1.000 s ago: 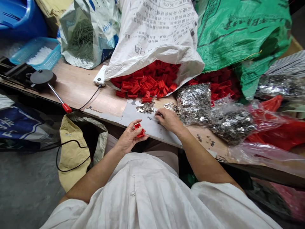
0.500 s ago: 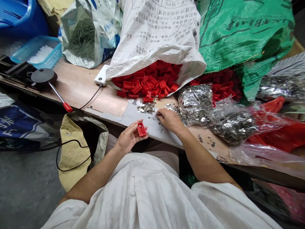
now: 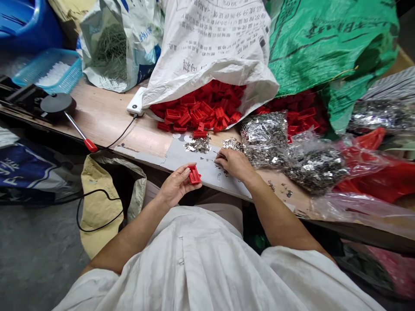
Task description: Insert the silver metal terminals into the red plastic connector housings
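My left hand (image 3: 177, 183) grips a small red plastic housing (image 3: 194, 174) by its sides, with its hollow face turned up, just off the table's front edge. To the right, my right hand (image 3: 236, 163) is low over a grey mat (image 3: 181, 157), thumb and fingers pinched together. A thin metal piece (image 3: 218, 153) shows at those fingertips; its exact kind is too small to tell. Small metal parts lie in one pile (image 3: 197, 145) left of the right hand and another pile (image 3: 231, 144) just behind it. A few loose bits are scattered beneath the fingers.
A white sack (image 3: 214, 39) spills red housings (image 3: 207, 108) onto the table. Bags of metal parts (image 3: 264, 138) and a green sack (image 3: 330, 43) stand at right. At left are a red-handled lever press (image 3: 58, 103), a blue basket (image 3: 69, 75) and a white device with a cable (image 3: 136, 101).
My right hand has shifted slightly to the right, and a thin metal piece now shows at its fingertips. The left hand keeps the red housing almost in place.
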Action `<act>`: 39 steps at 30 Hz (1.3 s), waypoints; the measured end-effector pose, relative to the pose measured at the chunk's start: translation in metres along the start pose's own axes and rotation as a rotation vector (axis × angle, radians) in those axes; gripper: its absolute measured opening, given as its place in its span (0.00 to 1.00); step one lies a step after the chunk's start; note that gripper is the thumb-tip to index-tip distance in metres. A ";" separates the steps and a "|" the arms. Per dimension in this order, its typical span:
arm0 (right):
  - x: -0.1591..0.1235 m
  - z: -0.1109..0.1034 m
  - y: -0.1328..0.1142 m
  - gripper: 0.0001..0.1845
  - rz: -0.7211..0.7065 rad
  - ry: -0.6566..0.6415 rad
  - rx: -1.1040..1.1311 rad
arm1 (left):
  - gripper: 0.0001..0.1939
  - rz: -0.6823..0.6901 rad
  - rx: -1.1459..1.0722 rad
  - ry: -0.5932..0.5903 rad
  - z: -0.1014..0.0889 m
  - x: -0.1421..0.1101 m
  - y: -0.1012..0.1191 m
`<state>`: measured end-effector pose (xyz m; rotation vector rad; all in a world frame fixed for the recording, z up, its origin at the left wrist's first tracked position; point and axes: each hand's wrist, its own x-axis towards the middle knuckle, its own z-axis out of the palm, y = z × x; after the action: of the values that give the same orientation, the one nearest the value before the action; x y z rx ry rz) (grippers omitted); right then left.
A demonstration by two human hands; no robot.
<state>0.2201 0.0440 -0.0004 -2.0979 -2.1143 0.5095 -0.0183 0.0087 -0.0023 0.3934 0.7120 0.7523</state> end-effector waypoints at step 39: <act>-0.023 0.015 -0.043 0.13 -0.128 -0.116 0.953 | 0.13 -0.084 0.015 0.047 0.006 0.007 -0.009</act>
<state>0.1753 0.0193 0.0031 -1.3877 -1.5259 1.3100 -0.0057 0.0068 -0.0059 0.3578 0.7737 0.6790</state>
